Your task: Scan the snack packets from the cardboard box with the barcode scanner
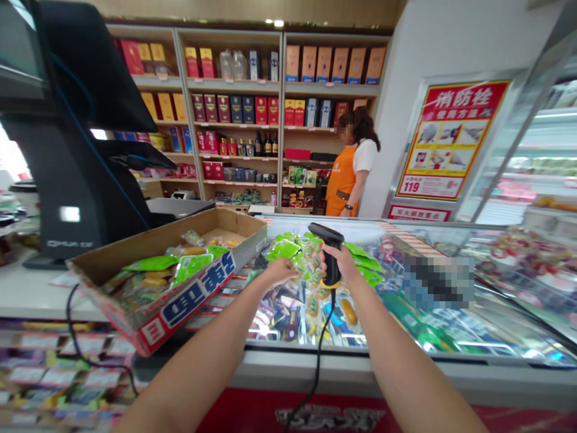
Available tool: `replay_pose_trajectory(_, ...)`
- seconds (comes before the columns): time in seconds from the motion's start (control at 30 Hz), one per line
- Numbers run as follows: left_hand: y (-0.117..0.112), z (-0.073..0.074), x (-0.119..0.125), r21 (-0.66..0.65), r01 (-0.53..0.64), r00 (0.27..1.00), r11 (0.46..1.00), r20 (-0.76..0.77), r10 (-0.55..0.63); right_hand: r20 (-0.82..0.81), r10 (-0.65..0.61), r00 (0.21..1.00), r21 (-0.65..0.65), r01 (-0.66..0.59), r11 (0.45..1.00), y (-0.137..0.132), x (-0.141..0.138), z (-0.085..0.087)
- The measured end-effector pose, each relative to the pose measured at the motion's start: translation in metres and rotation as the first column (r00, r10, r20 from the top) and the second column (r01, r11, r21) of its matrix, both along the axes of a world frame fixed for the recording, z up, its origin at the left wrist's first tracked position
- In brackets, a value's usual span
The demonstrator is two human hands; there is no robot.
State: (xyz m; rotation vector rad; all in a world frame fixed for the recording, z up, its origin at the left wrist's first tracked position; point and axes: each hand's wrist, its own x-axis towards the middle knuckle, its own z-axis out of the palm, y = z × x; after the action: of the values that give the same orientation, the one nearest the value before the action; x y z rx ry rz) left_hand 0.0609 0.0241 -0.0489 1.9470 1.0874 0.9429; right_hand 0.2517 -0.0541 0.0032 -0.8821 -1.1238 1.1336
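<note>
A black barcode scanner [331,264] with yellow trim is gripped in my right hand [343,262], and its cable hangs down in front of the freezer. My left hand [280,272] is closed at the edge of a clear plastic snack packet [311,255] with green and yellow print, just left of the scanner; the fingertips are partly hidden. Below and around both hands, green bags [285,246] and packets of yellow food [348,311] lie over the freezer's glass top. To the left, an open cardboard box [151,325] holds similar green bags and yellow packets.
A black checkout terminal [85,138] stands on the counter at left. Beyond the glass-topped freezer [315,356], a person in an orange apron [343,174] stands by shelves of boxed bottles. A red fire-hydrant notice [453,141] hangs on the right wall.
</note>
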Motion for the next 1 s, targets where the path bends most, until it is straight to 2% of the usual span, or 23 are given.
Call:
replay_pose_trajectory(0.1,0.005,0.004,-0.006,-0.019,0.076,0.995,0.997,0.072,-0.074,0.03,0.028,0.999,0.015,-0.028,0.999,0.001,0.0,-0.001)
replay_pose_trajectory(0.2,0.006,0.006,-0.01,0.001,0.11,0.994,0.994,0.025,-0.11,0.085,0.038,0.996,0.028,-0.041,0.999,0.001,-0.002,-0.002)
replay_pose_trajectory(0.3,0.006,0.002,-0.013,-0.001,0.129,0.992,0.992,0.008,-0.129,0.119,0.032,0.992,0.024,-0.035,0.999,0.001,-0.003,-0.002)
replay_pose_trajectory(0.37,0.007,-0.003,-0.015,-0.031,0.111,0.991,0.993,0.084,-0.108,0.119,0.034,0.992,0.012,-0.036,0.999,0.001,-0.004,-0.002)
replay_pose_trajectory(0.47,0.01,-0.004,-0.015,-0.182,0.062,0.97,0.981,0.244,-0.016,0.108,0.039,0.993,0.014,-0.041,0.999,0.0,-0.004,-0.001)
replay_pose_trajectory(0.53,0.014,0.0,-0.015,-0.21,-0.01,0.94,0.978,0.332,0.081,0.109,0.051,0.993,0.027,-0.054,0.998,-0.001,-0.004,0.0)
replay_pose_trajectory(0.6,0.019,0.005,-0.016,-0.125,-0.18,0.877,0.976,0.429,0.217,0.123,0.08,0.989,0.021,-0.083,0.996,-0.003,-0.003,0.001)
replay_pose_trajectory(0.67,0.023,0.009,-0.018,-0.03,-0.368,0.786,0.929,0.525,0.328,0.155,0.13,0.979,-0.015,-0.129,0.992,-0.005,-0.002,0.002)
replay_pose_trajectory(0.73,0.026,0.012,-0.021,-0.001,-0.469,0.711,0.883,0.593,0.378,0.204,0.19,0.96,-0.059,-0.181,0.982,-0.007,-0.001,0.003)
replay_pose_trajectory(0.83,0.026,0.012,-0.023,-0.029,-0.48,0.667,0.877,0.636,0.387,0.287,0.25,0.925,-0.087,-0.234,0.968,-0.009,0.001,0.004)
replay_pose_trajectory(1.0,0.017,0.018,-0.021,-0.045,-0.469,0.663,0.882,0.642,0.385,0.379,0.284,0.881,-0.09,-0.27,0.959,-0.008,0.001,0.003)
